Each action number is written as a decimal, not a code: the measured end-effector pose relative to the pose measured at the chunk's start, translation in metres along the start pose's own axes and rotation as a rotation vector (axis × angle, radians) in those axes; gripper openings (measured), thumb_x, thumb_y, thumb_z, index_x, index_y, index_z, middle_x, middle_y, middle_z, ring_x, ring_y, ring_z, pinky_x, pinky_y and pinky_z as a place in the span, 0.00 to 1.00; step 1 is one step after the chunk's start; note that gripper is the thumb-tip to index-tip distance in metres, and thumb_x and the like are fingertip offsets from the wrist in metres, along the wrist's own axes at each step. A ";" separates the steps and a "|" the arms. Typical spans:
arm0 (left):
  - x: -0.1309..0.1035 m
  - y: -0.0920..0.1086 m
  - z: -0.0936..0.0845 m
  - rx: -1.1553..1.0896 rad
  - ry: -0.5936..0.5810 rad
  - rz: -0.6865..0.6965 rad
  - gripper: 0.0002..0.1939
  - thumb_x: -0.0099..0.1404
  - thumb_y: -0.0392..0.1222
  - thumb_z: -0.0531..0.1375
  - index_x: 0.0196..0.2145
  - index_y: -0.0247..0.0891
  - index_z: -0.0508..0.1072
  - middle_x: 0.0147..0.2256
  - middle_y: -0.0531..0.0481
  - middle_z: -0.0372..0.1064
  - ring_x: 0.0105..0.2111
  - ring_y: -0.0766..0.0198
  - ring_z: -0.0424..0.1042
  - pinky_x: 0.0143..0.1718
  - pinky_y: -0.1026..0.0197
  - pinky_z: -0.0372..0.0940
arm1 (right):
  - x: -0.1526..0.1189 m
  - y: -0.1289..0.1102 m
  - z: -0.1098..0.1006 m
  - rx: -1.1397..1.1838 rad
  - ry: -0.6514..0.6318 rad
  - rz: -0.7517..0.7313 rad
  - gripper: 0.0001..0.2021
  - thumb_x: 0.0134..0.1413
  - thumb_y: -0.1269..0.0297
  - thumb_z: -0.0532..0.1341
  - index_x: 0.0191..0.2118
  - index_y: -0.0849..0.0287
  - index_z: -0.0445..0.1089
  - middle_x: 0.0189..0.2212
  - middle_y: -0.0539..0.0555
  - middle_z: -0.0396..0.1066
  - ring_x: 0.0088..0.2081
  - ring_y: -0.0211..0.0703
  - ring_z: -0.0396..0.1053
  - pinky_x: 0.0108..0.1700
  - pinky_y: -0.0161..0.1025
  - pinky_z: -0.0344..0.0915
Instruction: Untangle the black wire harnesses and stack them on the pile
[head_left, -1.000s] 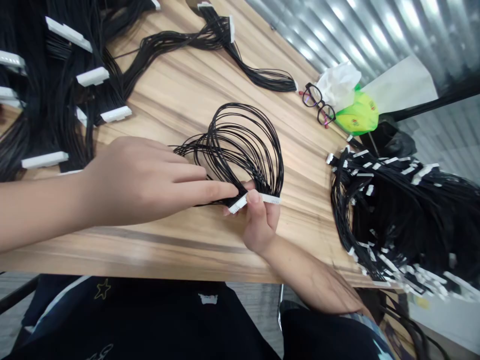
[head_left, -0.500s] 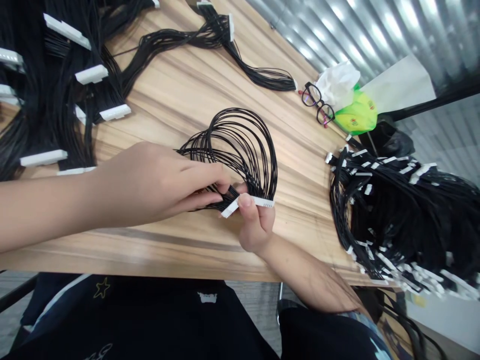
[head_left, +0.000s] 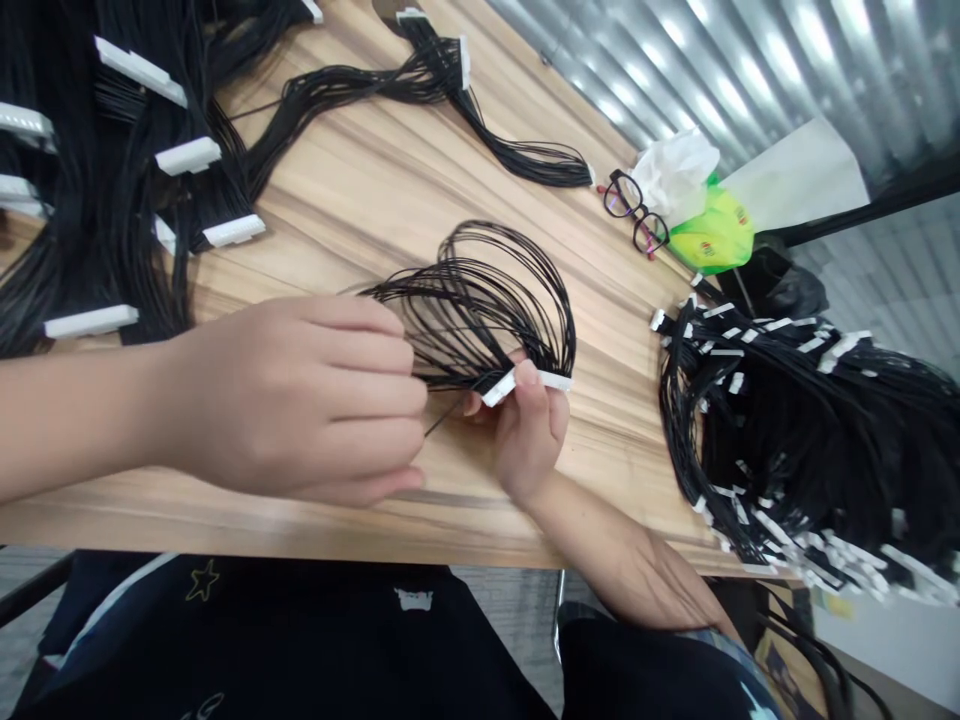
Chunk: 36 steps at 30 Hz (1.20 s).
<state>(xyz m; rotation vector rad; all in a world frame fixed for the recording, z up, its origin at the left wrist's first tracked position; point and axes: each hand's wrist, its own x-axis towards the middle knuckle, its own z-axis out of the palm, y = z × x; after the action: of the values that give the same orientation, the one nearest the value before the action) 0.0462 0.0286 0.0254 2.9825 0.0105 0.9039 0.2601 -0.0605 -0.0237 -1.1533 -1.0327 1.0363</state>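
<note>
My right hand (head_left: 529, 430) pinches two white connectors (head_left: 555, 380) side by side, thumb on top. From them a bundle of thin black wires (head_left: 517, 270) arches up in loops over the wooden table. Left of the connectors my left hand (head_left: 307, 395) is closed, its back to the camera, beside the wires. A single black wire runs from near the connectors towards its fingers; what the fingers hold is hidden.
Black cable bundles with white connectors (head_left: 187, 156) cover the table's left. Another bundle (head_left: 337, 85) stretches across the back. Glasses (head_left: 636, 212), a green packet (head_left: 712, 232) and a large cable pile (head_left: 825, 430) are at the right.
My left hand has come away from the connectors, towards the left, and closed into a fist. My right hand and the connectors have shifted slightly right and up; the wire loops have spread.
</note>
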 end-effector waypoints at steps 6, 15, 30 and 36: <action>-0.002 0.007 0.002 -0.082 -0.013 -0.140 0.21 0.83 0.45 0.46 0.30 0.43 0.66 0.24 0.58 0.62 0.22 0.66 0.58 0.24 0.60 0.55 | 0.000 -0.002 0.003 0.034 -0.019 -0.052 0.16 0.69 0.47 0.62 0.34 0.52 0.71 0.20 0.44 0.71 0.18 0.37 0.66 0.21 0.35 0.66; -0.014 0.003 0.009 0.090 -0.146 -0.313 0.34 0.75 0.28 0.41 0.68 0.59 0.64 0.33 0.61 0.75 0.22 0.63 0.60 0.23 0.58 0.47 | -0.004 0.004 0.002 -0.003 -0.020 -0.068 0.14 0.69 0.47 0.62 0.38 0.51 0.71 0.19 0.43 0.67 0.19 0.38 0.69 0.19 0.34 0.67; -0.011 -0.001 0.009 0.089 -0.122 -0.306 0.31 0.77 0.29 0.40 0.63 0.56 0.71 0.35 0.59 0.76 0.23 0.66 0.63 0.21 0.60 0.49 | -0.009 0.013 -0.005 -0.070 -0.070 -0.131 0.12 0.73 0.51 0.59 0.42 0.51 0.73 0.24 0.47 0.73 0.22 0.40 0.71 0.21 0.37 0.69; -0.008 0.002 0.008 -0.025 -0.101 -0.357 0.24 0.80 0.35 0.44 0.59 0.54 0.73 0.38 0.59 0.79 0.25 0.66 0.66 0.23 0.60 0.49 | -0.008 0.010 -0.005 -0.012 -0.146 -0.142 0.09 0.73 0.57 0.59 0.41 0.49 0.73 0.25 0.47 0.76 0.23 0.39 0.71 0.24 0.37 0.67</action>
<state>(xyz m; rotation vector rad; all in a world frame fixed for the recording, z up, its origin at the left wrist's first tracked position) 0.0441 0.0262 0.0142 2.8610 0.5066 0.7040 0.2621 -0.0685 -0.0350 -1.0099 -1.2195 1.0136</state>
